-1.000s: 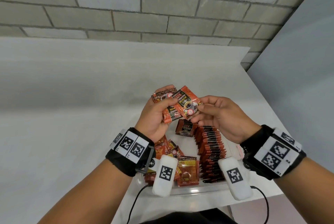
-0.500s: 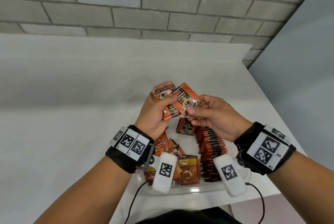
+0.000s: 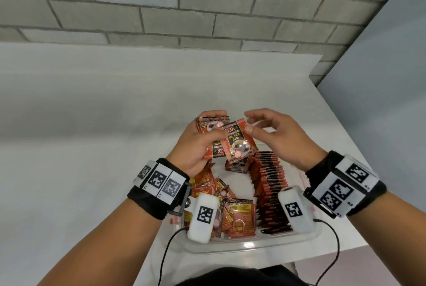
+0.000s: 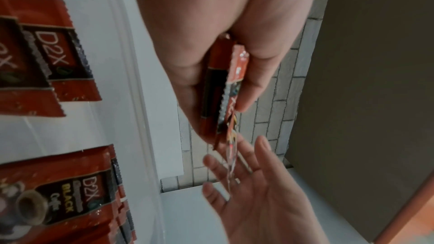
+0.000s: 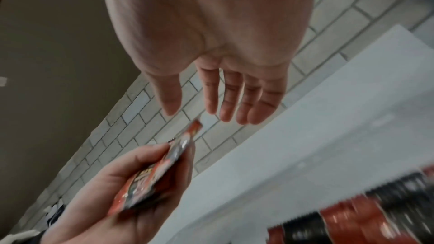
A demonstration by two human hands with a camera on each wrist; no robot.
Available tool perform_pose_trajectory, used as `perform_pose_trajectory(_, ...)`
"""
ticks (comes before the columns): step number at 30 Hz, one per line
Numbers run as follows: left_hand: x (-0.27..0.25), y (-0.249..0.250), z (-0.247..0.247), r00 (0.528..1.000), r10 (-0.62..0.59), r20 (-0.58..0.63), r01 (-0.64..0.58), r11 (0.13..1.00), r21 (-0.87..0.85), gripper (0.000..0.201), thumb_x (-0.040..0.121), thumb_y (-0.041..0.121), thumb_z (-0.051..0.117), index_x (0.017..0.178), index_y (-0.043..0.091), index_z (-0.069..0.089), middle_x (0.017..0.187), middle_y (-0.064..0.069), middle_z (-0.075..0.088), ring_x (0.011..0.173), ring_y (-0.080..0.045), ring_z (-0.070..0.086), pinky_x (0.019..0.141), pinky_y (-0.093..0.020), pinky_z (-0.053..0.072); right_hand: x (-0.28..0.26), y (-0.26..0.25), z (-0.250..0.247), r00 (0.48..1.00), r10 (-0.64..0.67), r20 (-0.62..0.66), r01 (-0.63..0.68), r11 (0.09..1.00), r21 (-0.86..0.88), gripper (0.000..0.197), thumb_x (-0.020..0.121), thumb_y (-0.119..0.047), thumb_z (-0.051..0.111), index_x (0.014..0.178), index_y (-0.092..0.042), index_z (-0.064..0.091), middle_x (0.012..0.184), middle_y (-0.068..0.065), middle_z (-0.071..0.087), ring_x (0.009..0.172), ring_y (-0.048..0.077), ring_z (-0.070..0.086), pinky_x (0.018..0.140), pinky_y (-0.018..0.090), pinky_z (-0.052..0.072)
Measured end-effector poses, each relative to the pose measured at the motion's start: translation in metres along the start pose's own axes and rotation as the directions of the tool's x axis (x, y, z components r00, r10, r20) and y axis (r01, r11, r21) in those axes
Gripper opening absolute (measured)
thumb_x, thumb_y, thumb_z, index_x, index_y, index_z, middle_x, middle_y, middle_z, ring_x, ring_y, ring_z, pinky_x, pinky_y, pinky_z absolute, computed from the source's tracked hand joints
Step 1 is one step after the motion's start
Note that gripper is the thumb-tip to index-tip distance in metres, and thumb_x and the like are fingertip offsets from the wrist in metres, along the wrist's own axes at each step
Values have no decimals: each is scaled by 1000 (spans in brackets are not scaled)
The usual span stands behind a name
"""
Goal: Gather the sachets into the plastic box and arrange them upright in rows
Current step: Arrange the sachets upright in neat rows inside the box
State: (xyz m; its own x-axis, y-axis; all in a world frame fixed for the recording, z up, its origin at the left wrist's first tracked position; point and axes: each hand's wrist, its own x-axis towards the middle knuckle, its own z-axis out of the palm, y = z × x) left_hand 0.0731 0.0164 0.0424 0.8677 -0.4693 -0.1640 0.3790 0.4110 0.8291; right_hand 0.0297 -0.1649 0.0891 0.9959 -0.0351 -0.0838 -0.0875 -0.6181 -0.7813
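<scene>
A left hand point(image 3: 196, 145) grips a fanned bunch of coffee sachets point(image 3: 230, 142) above the clear plastic box point(image 3: 253, 245) on the white surface point(image 3: 92, 147), while the right hand point(image 3: 276, 133) hovers beside it, fingers spread and empty. An upright row of sachets point(image 3: 269, 184) lines the box's right side; loose ones point(image 3: 239, 218) lie jumbled at left. The front sachet, barely pinched, could slip and fall flat

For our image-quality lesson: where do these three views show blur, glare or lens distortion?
Head view: brick courses bow from the wide lens; glare on the plastic box rim. Left wrist view: the right hand is motion-blurred. Right wrist view: the row of upright sachets smears; the left hand is soft.
</scene>
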Motion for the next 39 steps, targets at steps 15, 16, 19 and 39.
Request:
perform_pose_trajectory(15, 5, 6, -12, 986, -67, -151, 51, 993, -109, 27, 85, 9, 64, 110, 12, 57, 83, -9, 64, 71, -23, 66, 65, -33, 55, 11, 19, 4, 977, 14, 213, 85, 890, -448, 6, 85, -18, 68, 86, -22, 64, 79, -8, 65, 74, 8, 62, 68, 19, 47)
perform_pose_trajectory(16, 5, 6, -12, 987, -64, -147, 49, 993, -106, 26, 86, 8, 64, 111, 12, 57, 83, -9, 64, 71, -23, 66, 65, -32, 55, 13, 21, 7, 973, 28, 230, 92, 865, -493, 4, 85, -19, 67, 88, -21, 65, 81, -6, 65, 76, 10, 62, 69, 21, 48)
perform_pose_trajectory(19, 5, 10, -11, 991, -47, -124, 33, 993, -109, 27, 85, 7, 63, 112, 11, 57, 83, -10, 64, 71, -23, 66, 64, -32, 55, 17, 24, 15, 959, 85, 269, 96, 797, -596, 2, 84, -21, 66, 85, -22, 64, 81, -7, 62, 75, 13, 58, 64, 23, 42)
perform_pose_trajectory(39, 3, 13, -13, 991, -50, -125, 39, 995, -87, 20, 87, 9, 62, 106, 14, 61, 85, -10, 65, 70, -24, 66, 67, -34, 55, 20, 20, 48, 928, 121, 354, 311, 277, -909, 22, 88, -9, 47, 69, -16, 38, 64, -3, 35, 52, 14, 32, 65, 29, 27)
